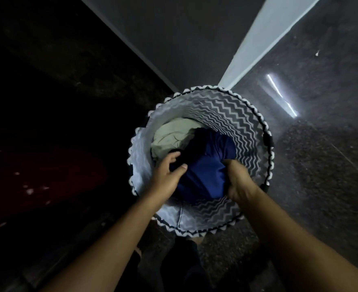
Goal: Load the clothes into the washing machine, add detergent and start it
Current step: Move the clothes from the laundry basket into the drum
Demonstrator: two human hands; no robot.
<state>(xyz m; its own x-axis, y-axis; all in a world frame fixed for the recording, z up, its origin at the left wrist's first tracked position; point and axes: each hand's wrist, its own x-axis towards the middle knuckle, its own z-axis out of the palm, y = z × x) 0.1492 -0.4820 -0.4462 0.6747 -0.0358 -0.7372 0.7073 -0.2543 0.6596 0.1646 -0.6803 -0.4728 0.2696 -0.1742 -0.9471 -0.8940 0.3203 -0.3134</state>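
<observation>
A round laundry basket [247, 123] with a grey and white zigzag pattern stands on the floor below me. Inside lie a dark blue garment [207, 165] and, behind it to the left, a pale green one [174, 135]. My left hand [167, 173] grips the blue garment's left side, thumb on top of the cloth. My right hand [237, 180] grips its right side, fingers buried in the fabric. Both hands are inside the basket's rim. No washing machine or detergent is in view.
A white wall edge [264, 39] runs from the basket up to the top right. Glossy dark speckled floor [321, 165] with a light reflection lies to the right. The left side is very dark, with a dim red shape [47, 171].
</observation>
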